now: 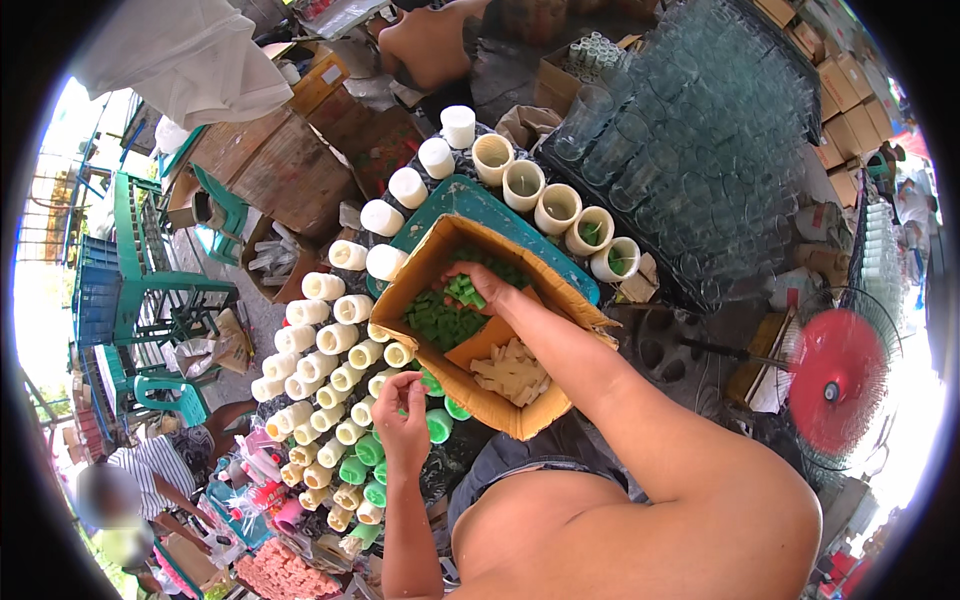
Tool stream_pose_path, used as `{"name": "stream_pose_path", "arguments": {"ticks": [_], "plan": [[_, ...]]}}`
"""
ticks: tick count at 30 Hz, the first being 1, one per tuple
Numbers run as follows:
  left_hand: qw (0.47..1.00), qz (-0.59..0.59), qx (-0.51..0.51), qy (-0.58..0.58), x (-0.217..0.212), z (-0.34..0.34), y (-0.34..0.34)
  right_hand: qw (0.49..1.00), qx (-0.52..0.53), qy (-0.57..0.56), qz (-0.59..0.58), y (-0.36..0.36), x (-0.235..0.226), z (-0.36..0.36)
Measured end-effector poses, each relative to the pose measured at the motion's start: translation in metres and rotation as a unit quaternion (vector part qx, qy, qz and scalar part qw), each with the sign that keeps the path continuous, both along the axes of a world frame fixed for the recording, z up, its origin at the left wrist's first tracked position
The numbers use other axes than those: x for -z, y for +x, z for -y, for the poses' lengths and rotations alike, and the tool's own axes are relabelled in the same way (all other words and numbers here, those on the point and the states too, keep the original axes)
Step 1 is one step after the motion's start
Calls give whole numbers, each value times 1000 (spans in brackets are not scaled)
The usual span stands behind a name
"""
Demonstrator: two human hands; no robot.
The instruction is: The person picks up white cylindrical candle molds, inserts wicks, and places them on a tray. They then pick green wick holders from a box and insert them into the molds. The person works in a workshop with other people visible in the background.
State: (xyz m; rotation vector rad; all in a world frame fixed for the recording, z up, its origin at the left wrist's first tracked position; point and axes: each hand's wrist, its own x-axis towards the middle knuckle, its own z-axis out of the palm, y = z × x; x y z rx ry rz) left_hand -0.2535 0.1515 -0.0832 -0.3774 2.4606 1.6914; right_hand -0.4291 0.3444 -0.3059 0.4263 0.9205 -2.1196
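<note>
My right hand (478, 285) reaches into an open cardboard box (440, 250) and closes on a few small green pieces (462, 290) from the green pile (440, 322). The box also holds cream-coloured pieces (512, 375) behind an orange divider (490, 340). My left hand (402, 420) hovers over rows of small cream cups (335, 370) and green-filled cups (360, 465), fingers pinched around something small that I cannot make out.
White cups (420, 170) and cream cups (555, 208) ring a teal tray (470, 200). A stack of clear glasses (690, 140) stands at the right, a red fan (835, 375) beyond. Another person (430, 40) sits at the top, another one (140, 480) lower left.
</note>
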Motion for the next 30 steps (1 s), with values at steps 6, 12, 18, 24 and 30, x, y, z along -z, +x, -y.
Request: {"name": "stream_pose_path", "arguments": {"ticks": [6, 12, 18, 24, 30], "plan": [[999, -29, -22, 0, 16, 2, -2, 995, 16, -15, 94, 7, -12, 7], [1000, -17, 1, 6, 19, -8, -17, 981, 91, 74, 156, 8, -9, 26], [999, -26, 37, 3, 13, -21, -63, 991, 108, 6, 76, 19, -114, -7], [965, -150, 193, -98, -1, -100, -159, 942, 331, 18, -61, 0, -197, -122], [826, -253, 394, -314, 54, -222, -254, 827, 527, 148, -124, -64, -118, -199]]}}
